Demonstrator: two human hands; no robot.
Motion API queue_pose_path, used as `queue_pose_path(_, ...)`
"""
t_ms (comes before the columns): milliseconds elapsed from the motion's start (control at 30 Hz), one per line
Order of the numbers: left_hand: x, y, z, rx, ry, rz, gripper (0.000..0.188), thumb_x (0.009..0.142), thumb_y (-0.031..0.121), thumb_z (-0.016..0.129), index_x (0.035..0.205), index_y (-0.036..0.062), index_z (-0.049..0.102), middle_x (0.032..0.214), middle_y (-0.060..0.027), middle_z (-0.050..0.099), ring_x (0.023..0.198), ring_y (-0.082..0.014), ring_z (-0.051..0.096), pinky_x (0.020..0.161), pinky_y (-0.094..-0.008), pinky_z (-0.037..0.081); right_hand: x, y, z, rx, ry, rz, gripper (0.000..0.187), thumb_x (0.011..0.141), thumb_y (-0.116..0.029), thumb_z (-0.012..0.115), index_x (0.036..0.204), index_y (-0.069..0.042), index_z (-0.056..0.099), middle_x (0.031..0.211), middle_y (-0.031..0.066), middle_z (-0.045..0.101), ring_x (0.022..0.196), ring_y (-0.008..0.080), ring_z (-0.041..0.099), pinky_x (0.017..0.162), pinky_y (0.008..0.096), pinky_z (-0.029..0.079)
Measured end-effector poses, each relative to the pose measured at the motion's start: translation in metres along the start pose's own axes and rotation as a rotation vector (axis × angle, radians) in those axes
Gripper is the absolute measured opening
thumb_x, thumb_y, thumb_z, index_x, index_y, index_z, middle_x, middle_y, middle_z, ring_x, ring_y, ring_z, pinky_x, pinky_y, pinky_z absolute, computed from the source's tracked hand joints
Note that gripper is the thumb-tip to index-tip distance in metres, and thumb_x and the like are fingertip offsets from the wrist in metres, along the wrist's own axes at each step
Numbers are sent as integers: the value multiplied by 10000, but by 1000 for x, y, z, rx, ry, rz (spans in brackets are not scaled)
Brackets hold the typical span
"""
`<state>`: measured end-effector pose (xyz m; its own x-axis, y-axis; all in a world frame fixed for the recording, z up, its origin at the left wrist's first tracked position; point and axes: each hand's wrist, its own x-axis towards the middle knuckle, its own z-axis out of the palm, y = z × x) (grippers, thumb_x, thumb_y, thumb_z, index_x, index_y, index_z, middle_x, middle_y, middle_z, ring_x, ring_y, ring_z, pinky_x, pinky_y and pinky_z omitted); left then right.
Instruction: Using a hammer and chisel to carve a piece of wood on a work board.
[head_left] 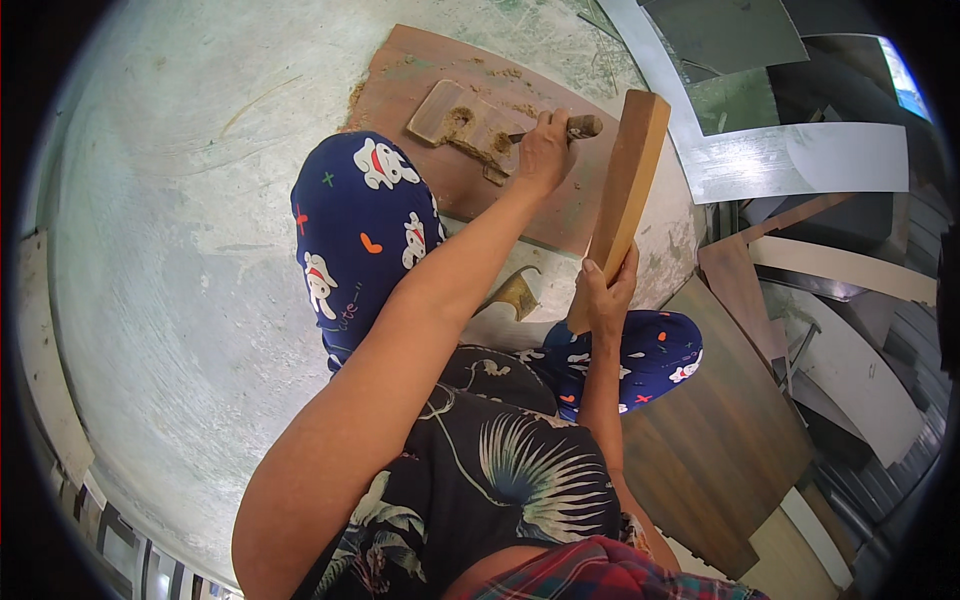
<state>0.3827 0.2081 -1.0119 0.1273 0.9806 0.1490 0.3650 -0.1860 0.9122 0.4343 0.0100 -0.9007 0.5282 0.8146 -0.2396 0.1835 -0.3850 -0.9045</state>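
My left hand [545, 155] is closed around a chisel; its wooden handle [584, 126] sticks out to the right. The blade points left, at a small wooden piece [433, 112] with two rough hollows full of shavings. Whether the edge touches the wood I cannot tell. That piece lies flat on a wide reddish-brown board [400, 75] on the floor. A long squared wooden block [630, 160] is gripped near its lower end by my right hand [610, 288]. The block is raised and tilted, its far end close to the chisel handle.
Wood shavings [510, 72] are scattered over the board. My bent knees [365, 230] flank the work. Metal sheets [800, 165] and offcuts are stacked at the right. A dark brown panel [710, 450] lies at lower right. Pale concrete floor [180, 230] spreads to the left.
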Motion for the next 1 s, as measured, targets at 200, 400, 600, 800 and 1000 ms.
queue_pose_path(200, -4, -11, -1, 38, -54, 6, 377, 726, 44, 687, 1060, 88, 520, 1009, -172, 578, 903, -416, 606, 725, -506, 500, 12, 10, 3, -139, -59, -38, 623, 807, -93, 667, 1364, 9, 408, 1173, 139, 572, 1028, 205, 572, 900, 315, 466)
queue_pose_path(400, 4, -12, -2, 177, -127, 63, 300, 743, 101, 684, 1028, 95, 593, 928, -173, 640, 864, -401, 648, 726, -488, 520, 1, 9, 3, 41, 0, -30, 576, 819, -90, 662, 1342, -3, 437, 1168, 136, 572, 1039, 210, 573, 909, 316, 464)
queue_pose_path(600, 3, 9, -5, 402, -571, 92, 194, 684, 111, 707, 876, 128, 723, 855, -159, 705, 876, -319, 695, 759, -452, 513, -1, 6, -5, 100, -16, 39, 576, 833, -107, 647, 1345, -11, 402, 937, 82, 575, 703, 143, 585, 598, 288, 513)
queue_pose_path(800, -1, 19, -12, 434, -680, 98, 197, 716, 64, 649, 898, 121, 702, 869, -155, 694, 885, -351, 678, 772, -455, 493, -1, 3, -11, 124, 38, -26, 574, 825, -144, 666, 1320, -2, 414, 936, 86, 579, 709, 152, 594, 620, 282, 510)
queue_pose_path(1000, -6, 15, -13, 418, -559, 118, 211, 732, 64, 646, 926, 128, 696, 936, -146, 698, 955, -338, 667, 821, -453, 478, -6, 6, -11, 109, 32, -2, 597, 825, -167, 681, 1328, 4, 410, 965, 94, 579, 742, 160, 597, 654, 289, 513)
